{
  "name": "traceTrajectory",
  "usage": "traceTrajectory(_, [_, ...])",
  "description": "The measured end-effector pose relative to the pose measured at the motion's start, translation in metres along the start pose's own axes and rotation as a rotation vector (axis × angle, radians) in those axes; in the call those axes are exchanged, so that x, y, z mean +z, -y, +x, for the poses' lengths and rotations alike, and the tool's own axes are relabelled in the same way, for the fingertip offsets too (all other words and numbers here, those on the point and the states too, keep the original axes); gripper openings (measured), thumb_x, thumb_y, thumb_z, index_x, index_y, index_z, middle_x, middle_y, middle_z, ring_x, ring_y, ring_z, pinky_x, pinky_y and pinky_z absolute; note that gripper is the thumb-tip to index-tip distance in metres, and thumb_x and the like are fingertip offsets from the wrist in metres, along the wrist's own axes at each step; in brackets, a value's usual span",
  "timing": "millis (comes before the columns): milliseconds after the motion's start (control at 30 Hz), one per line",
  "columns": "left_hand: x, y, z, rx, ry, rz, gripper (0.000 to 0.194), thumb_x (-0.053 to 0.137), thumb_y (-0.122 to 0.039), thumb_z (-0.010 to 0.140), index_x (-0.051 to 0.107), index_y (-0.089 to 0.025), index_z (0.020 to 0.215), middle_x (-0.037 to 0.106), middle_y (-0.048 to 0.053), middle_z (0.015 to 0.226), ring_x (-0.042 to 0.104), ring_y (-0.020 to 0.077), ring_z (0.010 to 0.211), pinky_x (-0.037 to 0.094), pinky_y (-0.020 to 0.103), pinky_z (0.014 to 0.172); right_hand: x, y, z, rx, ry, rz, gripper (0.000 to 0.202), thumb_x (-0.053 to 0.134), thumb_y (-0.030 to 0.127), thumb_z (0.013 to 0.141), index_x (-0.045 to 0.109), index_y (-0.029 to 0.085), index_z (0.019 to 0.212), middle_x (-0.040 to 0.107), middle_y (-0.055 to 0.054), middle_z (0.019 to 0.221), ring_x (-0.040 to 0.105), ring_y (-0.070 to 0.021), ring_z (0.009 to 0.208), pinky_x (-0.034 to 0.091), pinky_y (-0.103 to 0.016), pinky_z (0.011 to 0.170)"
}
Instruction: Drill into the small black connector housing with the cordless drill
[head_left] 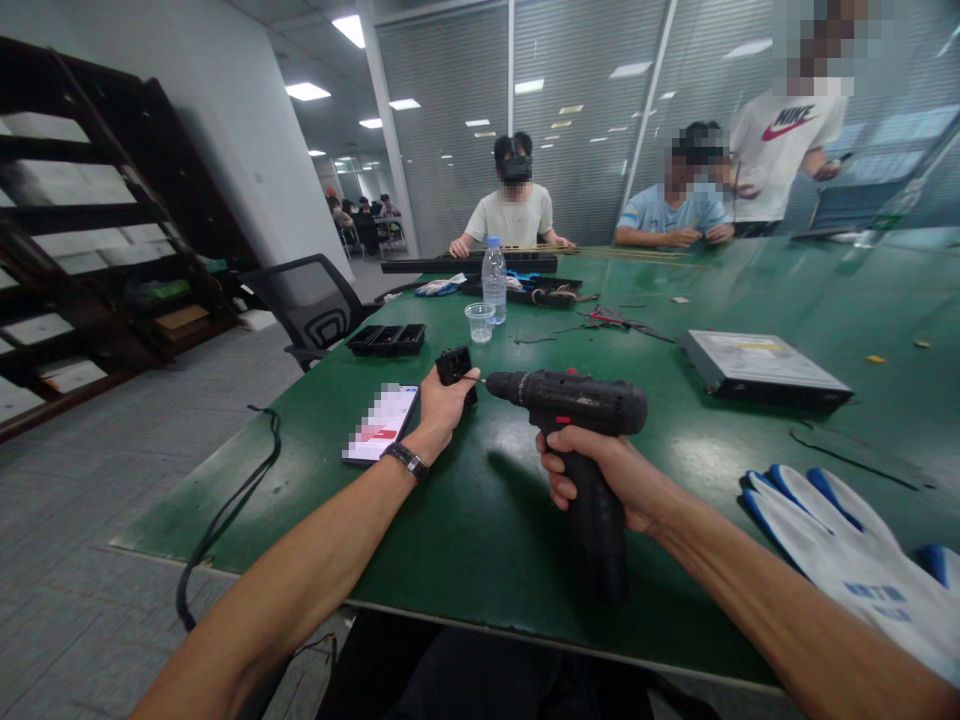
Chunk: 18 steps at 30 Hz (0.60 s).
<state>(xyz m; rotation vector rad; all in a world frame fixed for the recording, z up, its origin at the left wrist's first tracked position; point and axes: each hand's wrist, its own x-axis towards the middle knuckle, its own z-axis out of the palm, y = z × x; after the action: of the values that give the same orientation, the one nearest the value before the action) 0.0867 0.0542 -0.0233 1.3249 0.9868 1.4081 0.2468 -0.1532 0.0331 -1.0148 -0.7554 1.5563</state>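
Observation:
My right hand (581, 465) is wrapped round the handle of a black cordless drill (577, 400), whose chuck points left. In my left hand (444, 408) is a small black plastic part (454, 366), standing above the table. The drill's thin bit reaches the thumb side of that part; whether it sits in a screw or hole I cannot tell. A smartphone (382, 425) with a lit screen lies just left of my left wrist. Beyond the left hand stands a black tray with compartments (387, 341).
A clear cup (480, 323) and a water bottle (493, 280) stand ahead on the green table (300, 520). To the right lie a metal disc drive (765, 365) and white-blue work gloves (847, 560). Red-handled pliers (611, 318) lie farther back. Several people are across the table.

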Motion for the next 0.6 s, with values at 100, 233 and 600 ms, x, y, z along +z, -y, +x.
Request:
traceTrajectory(100, [0.0,0.0002,0.0,-0.007,-0.001,-0.013,0.044,0.093,-0.04,0.068,0.075,-0.016,0.1,0.075,0.006,0.095,0.066,0.02,0.084,0.053,0.033,0.08,0.0005,0.0001,0.0001,-0.003,-0.002,-0.004,0.021,0.082,0.032,0.076,0.068,0.017,0.081,0.056,0.003,0.067,0.05,-0.0117,0.05,0.05,-0.03,0.052])
traceTrajectory(233, [0.0,0.0005,0.0002,-0.002,-0.004,-0.011,0.044,0.093,-0.039,0.068,0.075,-0.016,0.101,0.075,0.006,0.095,0.067,0.0203,0.086,0.053,0.033,0.081,0.0002,0.0003,-0.0001,-0.003,-0.003,-0.004,0.021,0.082,0.032,0.075,0.068,0.017,0.08,0.056,0.003,0.066,0.049,-0.0115,0.05,0.051,-0.03,0.052])
traceTrajectory(600, [0.0006,0.0003,0.0006,-0.015,-0.004,-0.025,0.045,0.093,-0.039,0.067,0.075,-0.016,0.1,0.075,0.006,0.094,0.067,0.0198,0.084,0.054,0.032,0.08,-0.0014,-0.0013,0.0006,0.005,-0.001,0.01,0.02,0.082,0.031,0.076,0.068,0.017,0.081,0.056,0.003,0.067,0.05,-0.0115,0.05,0.051,-0.029,0.051])
